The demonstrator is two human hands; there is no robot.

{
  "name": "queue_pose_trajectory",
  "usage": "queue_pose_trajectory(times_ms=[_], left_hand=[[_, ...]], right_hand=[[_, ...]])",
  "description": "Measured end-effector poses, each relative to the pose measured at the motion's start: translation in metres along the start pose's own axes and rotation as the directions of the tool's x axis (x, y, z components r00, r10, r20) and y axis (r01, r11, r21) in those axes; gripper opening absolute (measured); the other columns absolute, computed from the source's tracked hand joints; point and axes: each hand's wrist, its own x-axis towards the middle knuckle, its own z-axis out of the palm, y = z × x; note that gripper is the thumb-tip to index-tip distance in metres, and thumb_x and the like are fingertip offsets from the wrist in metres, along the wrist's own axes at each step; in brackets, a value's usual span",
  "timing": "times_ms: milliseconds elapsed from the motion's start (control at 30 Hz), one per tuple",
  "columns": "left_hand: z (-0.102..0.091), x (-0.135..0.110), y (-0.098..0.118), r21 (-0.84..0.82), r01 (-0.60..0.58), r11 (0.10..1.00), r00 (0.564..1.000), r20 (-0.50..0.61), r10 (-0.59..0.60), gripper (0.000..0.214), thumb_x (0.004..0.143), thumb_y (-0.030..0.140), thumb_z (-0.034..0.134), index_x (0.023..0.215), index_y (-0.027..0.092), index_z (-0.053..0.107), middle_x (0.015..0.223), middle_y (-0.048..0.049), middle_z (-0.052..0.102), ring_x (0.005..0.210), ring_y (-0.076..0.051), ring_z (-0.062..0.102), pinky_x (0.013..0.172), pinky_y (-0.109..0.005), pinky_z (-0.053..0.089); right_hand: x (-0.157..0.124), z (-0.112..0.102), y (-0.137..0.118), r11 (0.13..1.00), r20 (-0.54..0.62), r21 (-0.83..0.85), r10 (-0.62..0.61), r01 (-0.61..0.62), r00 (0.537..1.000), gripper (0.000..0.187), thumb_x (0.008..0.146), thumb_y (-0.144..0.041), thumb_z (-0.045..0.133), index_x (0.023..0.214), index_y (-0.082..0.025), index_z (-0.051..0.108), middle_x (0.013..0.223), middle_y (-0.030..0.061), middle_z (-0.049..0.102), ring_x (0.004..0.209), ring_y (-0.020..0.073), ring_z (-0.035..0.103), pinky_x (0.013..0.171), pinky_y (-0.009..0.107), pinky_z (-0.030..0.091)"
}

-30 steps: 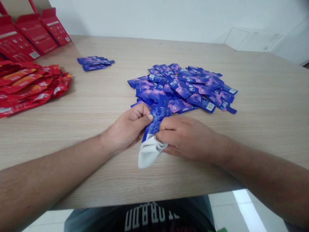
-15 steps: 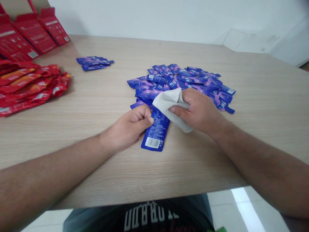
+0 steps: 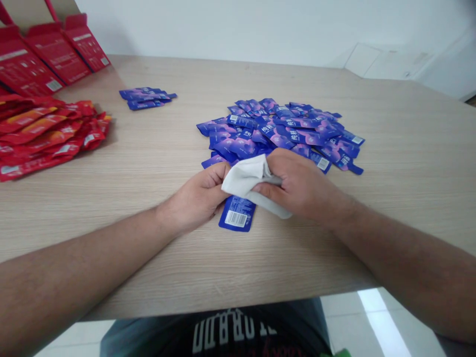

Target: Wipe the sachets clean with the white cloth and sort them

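My left hand (image 3: 203,196) is closed on the edge of a blue sachet (image 3: 238,214), which lies with its barcode side up near the front of the table. A folded white cloth (image 3: 247,176) is gripped in my right hand (image 3: 303,186). The cloth rests over the sachet's upper part and hides it, along with my left fingertips. Just beyond my hands lies a spread pile of blue and purple sachets (image 3: 275,131), several overlapping, some showing barcodes.
A small stack of blue sachets (image 3: 147,96) lies farther back on the wooden table (image 3: 156,148). At the left are a heap of red sachets (image 3: 48,131) and red boxes (image 3: 59,54) with raised flaps. A white wall (image 3: 238,29) borders the back.
My right hand has drawn the cloth toward me and slightly left, over more of the sachet. My left hand has stayed nearly in place, still gripping the sachet.
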Motion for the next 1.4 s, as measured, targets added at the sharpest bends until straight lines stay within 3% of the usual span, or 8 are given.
queue_pose_trajectory(times_ms=[133, 267, 433, 700, 867, 967, 1233, 1400], left_hand=[[0.001, 0.001, 0.0, -0.059, -0.015, 0.998, 1.0, -0.019, 0.014, 0.032, 0.079, 0.033, 0.083, 0.082, 0.019, 0.055, 0.067, 0.0027, 0.058, 0.054, -0.009, 0.052, 0.049, -0.021, 0.036], [0.003, 0.0, 0.002, -0.069, 0.009, 0.998, 0.998, -0.065, -0.014, 0.036, 0.076, 0.031, 0.085, 0.077, 0.019, 0.052, 0.061, 0.005, 0.054, 0.047, -0.007, 0.045, 0.045, -0.019, 0.032], [0.008, -0.002, 0.006, -0.094, 0.013, 0.995, 0.996, -0.09, -0.022, 0.034, 0.076, 0.026, 0.083, 0.077, 0.018, 0.05, 0.062, 0.0048, 0.055, 0.05, -0.007, 0.048, 0.047, -0.018, 0.033], [0.004, -0.003, 0.009, -0.056, -0.026, 0.998, 0.994, -0.11, 0.02, 0.025, 0.085, 0.025, 0.075, 0.08, 0.019, 0.051, 0.063, 0.0047, 0.055, 0.051, -0.007, 0.048, 0.047, -0.018, 0.035], [0.0, -0.004, 0.011, -0.016, 0.014, 1.0, 1.0, -0.009, -0.014, 0.027, 0.086, 0.029, 0.077, 0.082, 0.02, 0.051, 0.058, 0.0061, 0.05, 0.043, -0.007, 0.041, 0.042, -0.019, 0.028], [-0.002, -0.004, 0.008, -0.001, 0.001, 1.0, 0.999, 0.049, -0.001, 0.029, 0.086, 0.032, 0.076, 0.082, 0.02, 0.051, 0.062, 0.0047, 0.054, 0.047, -0.008, 0.046, 0.044, -0.02, 0.031], [-0.006, 0.0, -0.001, 0.067, -0.004, 0.998, 0.999, 0.039, 0.001, 0.024, 0.088, 0.033, 0.075, 0.087, 0.02, 0.055, 0.066, 0.0038, 0.056, 0.05, -0.008, 0.048, 0.047, -0.02, 0.033], [0.004, -0.001, 0.005, -0.071, 0.026, 0.997, 0.998, -0.058, -0.03, 0.035, 0.078, 0.03, 0.085, 0.078, 0.019, 0.052, 0.061, 0.0052, 0.053, 0.047, -0.007, 0.047, 0.044, -0.019, 0.031]], right_hand=[[-0.002, 0.003, -0.005, 0.998, -0.077, -0.037, 0.053, -0.056, 0.996, 0.029, 0.096, -0.047, 0.065, 0.089, -0.019, 0.06, 0.088, 0.0049, 0.061, 0.083, 0.0217, 0.055, 0.075, 0.033, 0.041], [-0.005, 0.002, -0.018, 0.996, 0.105, 0.036, -0.08, 0.076, 0.991, 0.02, 0.096, -0.037, 0.065, 0.09, -0.019, 0.059, 0.094, 0.0049, 0.059, 0.087, 0.0206, 0.055, 0.076, 0.031, 0.043], [-0.006, 0.002, -0.025, 0.999, 0.047, 0.009, -0.033, 0.033, 0.998, 0.02, 0.096, -0.037, 0.066, 0.092, -0.018, 0.059, 0.094, 0.0058, 0.06, 0.089, 0.0214, 0.056, 0.078, 0.033, 0.044], [-0.011, 0.003, -0.042, 0.968, 0.272, -0.001, -0.242, 0.251, 0.932, 0.007, 0.094, -0.027, 0.066, 0.096, -0.02, 0.067, 0.096, 0.0053, 0.063, 0.083, 0.0198, 0.057, 0.073, 0.032, 0.042], [-0.001, -0.008, -0.005, 0.999, 0.006, -0.038, -0.028, 0.028, 1.0, 0.023, 0.098, -0.043, 0.062, 0.095, -0.02, 0.065, 0.093, 0.0062, 0.065, 0.088, 0.0226, 0.058, 0.077, 0.033, 0.044], [0.003, -0.009, 0.011, 0.996, -0.13, -0.032, 0.084, -0.089, 0.988, 0.033, 0.097, -0.052, 0.062, 0.101, -0.02, 0.066, 0.092, 0.0064, 0.066, 0.087, 0.0242, 0.059, 0.078, 0.035, 0.044], [0.001, -0.003, -0.002, 0.999, -0.112, -0.011, 0.043, -0.044, 0.993, 0.03, 0.097, -0.05, 0.062, 0.095, -0.02, 0.063, 0.087, 0.0042, 0.064, 0.082, 0.0219, 0.056, 0.076, 0.034, 0.043], [-0.004, -0.001, -0.016, 0.997, 0.09, 0.005, -0.082, 0.082, 0.993, 0.02, 0.097, -0.038, 0.064, 0.091, -0.019, 0.061, 0.094, 0.0053, 0.062, 0.086, 0.0208, 0.055, 0.076, 0.032, 0.043]])
